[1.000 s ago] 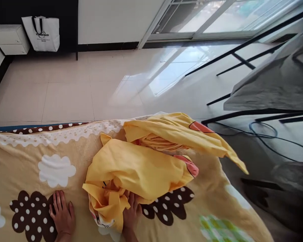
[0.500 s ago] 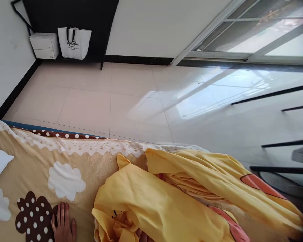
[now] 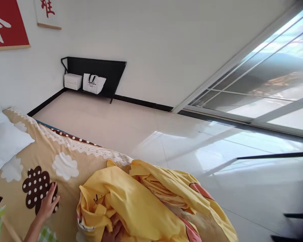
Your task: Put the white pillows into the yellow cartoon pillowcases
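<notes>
My left hand (image 3: 48, 202) rests on the tan bedsheet (image 3: 88, 168), over a brown polka-dot flower shape, with its fingers stretched out. To its right, a bunched yellow duvet cover (image 3: 138, 195) with pink-orange printed patches lies along the bed edge. My right hand (image 3: 113, 230) is at the bottom of the view, partly buried in the folds of that cover. Its visible fingers are curled around the fabric, while the rest is hidden. One part of the cover droops over the side of the bed.
White pillows (image 3: 10, 144) lie at the left of the bed. A black low shelf (image 3: 108, 75) by the wall holds a white box (image 3: 72, 81) and a white tote bag (image 3: 93, 84). Black metal legs (image 3: 275, 156) stand at right, near a sliding glass door (image 3: 255, 90).
The view has tilted up, bringing wall hangings and pillows into sight. My left hand has turned, its forearm now showing. More of my right hand shows among the yellow folds.
</notes>
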Available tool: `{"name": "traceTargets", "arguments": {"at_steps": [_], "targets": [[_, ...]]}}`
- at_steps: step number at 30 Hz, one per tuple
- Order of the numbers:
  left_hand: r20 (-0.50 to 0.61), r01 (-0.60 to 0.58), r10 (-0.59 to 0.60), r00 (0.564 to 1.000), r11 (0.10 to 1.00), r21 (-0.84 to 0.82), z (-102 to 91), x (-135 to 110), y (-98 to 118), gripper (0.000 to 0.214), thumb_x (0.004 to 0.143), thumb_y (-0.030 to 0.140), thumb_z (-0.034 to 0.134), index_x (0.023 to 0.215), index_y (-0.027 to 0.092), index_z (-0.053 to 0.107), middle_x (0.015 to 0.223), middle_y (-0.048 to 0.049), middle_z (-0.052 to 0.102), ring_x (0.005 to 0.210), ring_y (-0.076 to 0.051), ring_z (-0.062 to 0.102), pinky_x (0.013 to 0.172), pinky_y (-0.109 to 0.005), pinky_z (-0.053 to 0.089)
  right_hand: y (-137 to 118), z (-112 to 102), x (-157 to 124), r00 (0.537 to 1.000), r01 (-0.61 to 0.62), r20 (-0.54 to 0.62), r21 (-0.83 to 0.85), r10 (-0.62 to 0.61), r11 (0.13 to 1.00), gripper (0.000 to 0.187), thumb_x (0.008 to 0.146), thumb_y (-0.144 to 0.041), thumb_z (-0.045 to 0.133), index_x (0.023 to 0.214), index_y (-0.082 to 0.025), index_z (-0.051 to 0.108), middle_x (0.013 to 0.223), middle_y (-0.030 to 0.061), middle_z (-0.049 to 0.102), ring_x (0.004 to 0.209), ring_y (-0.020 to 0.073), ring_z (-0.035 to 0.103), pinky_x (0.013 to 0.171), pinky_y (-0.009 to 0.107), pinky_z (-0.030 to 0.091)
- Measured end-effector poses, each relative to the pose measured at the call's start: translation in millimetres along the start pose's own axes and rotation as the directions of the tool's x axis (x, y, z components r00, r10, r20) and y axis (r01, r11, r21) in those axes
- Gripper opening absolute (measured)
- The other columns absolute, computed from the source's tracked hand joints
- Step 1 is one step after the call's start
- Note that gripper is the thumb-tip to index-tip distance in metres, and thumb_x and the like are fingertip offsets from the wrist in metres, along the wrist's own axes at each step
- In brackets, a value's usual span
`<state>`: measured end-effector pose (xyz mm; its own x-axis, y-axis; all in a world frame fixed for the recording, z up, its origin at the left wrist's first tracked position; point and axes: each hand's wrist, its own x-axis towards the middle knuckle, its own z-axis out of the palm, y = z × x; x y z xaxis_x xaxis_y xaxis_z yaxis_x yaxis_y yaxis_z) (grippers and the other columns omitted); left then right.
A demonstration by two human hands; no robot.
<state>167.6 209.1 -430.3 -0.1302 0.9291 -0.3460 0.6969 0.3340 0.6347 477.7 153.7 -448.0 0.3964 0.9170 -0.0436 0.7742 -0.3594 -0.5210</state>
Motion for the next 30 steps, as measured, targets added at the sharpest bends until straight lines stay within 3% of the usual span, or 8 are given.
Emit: {"name": "traceTargets", "arguments": {"at_steps": [6, 10, 13, 16, 18, 20, 25, 30], "targets": [[0.004, -0.026, 0.03, 1.0, 0.923, -0.383, -39.5, -80, -15, 0.079, 0.083, 0.064, 0.048, 0.148, 0.018, 0.043, 0.145, -0.0143, 0.052, 0.136, -0.027, 0.048, 0.107, -0.04, 0.046, 2, -2, -14, 0.993, -0.1, -0.054, 0.048, 0.102, 0.994, 0.052, 0.087, -0.038, 0.032, 0.128, -0.031, 0.064, 0.135, 0.0158, 0.059, 0.132, 0.0416, 0.047, 0.083, 0.066, 0.045], [-0.005, -0.025, 0.025, 1.0, 0.917, -0.398, -65.9, -135, 0, 0.071, 0.084, 0.065, 0.048, 0.142, 0.023, 0.052, 0.136, -0.0129, 0.06, 0.131, -0.028, 0.054, 0.106, -0.043, 0.047, -7, -43, -21, 0.966, 0.241, 0.025, 0.268, -0.257, 0.933, 0.04, 0.085, -0.037, 0.038, 0.109, -0.034, 0.07, 0.116, 0.0074, 0.071, 0.116, 0.0353, 0.061, 0.088, 0.054, 0.05], [-0.005, -0.19, 0.198, 0.98, 0.932, -0.309, -81.3, -175, 46, 0.08, 0.079, 0.054, 0.063, 0.151, 0.03, 0.036, 0.152, -0.0076, 0.044, 0.142, -0.028, 0.039, 0.117, -0.046, 0.034, -70, -92, -31, 0.828, 0.481, 0.05, 0.451, -0.559, 0.752, 0.033, 0.088, -0.032, 0.039, 0.094, -0.028, 0.072, 0.094, 0.0065, 0.073, 0.092, 0.028, 0.067, 0.081, 0.041, 0.053], [-0.084, -0.346, 0.336, 0.938, 0.908, -0.238, -96.6, -201, 106, 0.107, 0.062, 0.045, 0.08, 0.154, 0.029, 0.028, 0.154, -0.0093, 0.04, 0.145, -0.032, 0.032, 0.119, -0.048, 0.029, -163, -149, -40, 0.553, 0.635, 0.112, 0.585, -0.825, 0.505, 0.028, 0.086, -0.021, 0.042, 0.09, -0.026, 0.07, 0.078, 0.0023, 0.069, 0.074, 0.0198, 0.063, 0.07, 0.03, 0.05], [-0.233, -0.38, 0.326, 0.916, 0.892, -0.246, -112.8, -208, 139, 0.076, 0.069, 0.041, 0.072, 0.14, 0.022, 0.051, 0.136, -0.0125, 0.058, 0.128, -0.031, 0.051, 0.108, -0.043, 0.042, -218, -181, -41, 0.359, 0.72, 0.068, 0.614, -0.931, 0.323, 0.031, 0.083, -0.017, 0.044, 0.099, -0.024, 0.07, 0.078, 0.0018, 0.067, 0.074, 0.0179, 0.062, 0.071, 0.028, 0.048], [-0.404, -0.387, 0.258, 0.878, 0.878, -0.281, -135.0, -210, 160, 0.032, 0.078, 0.033, 0.058, 0.104, 0.016, 0.067, 0.097, -0.0083, 0.069, 0.091, -0.022, 0.063, 0.081, -0.032, 0.051, -255, -201, -40, 0.259, 0.787, 0.009, 0.578, -0.966, 0.217, 0.035, 0.083, -0.021, 0.051, 0.114, -0.023, 0.066, 0.089, 0.0041, 0.068, 0.083, 0.0192, 0.063, 0.077, 0.029, 0.049], [-0.729, -0.444, 0.165, 0.664, 0.872, -0.207, -191.9, -213, 168, 0.009, 0.072, 0.02, 0.046, 0.063, 0.018, 0.047, 0.058, 0.0046, 0.047, 0.056, -0.009, 0.044, 0.055, -0.02, 0.034, -264, -166, -44, 0.347, 0.828, 0.057, 0.451, -0.936, 0.334, 0.096, 0.066, -0.032, 0.075, 0.151, -0.022, 0.033, 0.138, 0.0135, 0.054, 0.124, 0.032, 0.052, 0.103, 0.048, 0.044], [-0.844, -0.396, 0.115, 0.524, 0.91, -0.122, -226.0, -231, 149, 0.008, 0.067, 0.018, 0.042, 0.06, 0.02, 0.043, 0.052, 0.0063, 0.04, 0.051, -0.009, 0.039, 0.052, -0.019, 0.03, -211, -76, -42, 0.51, 0.675, 0.358, 0.397, -0.782, 0.622, 0.061, 0.072, -0.017, 0.05, 0.132, -0.02, 0.06, 0.114, 0.0087, 0.073, 0.101, 0.0268, 0.069, 0.088, 0.039, 0.054]]}}
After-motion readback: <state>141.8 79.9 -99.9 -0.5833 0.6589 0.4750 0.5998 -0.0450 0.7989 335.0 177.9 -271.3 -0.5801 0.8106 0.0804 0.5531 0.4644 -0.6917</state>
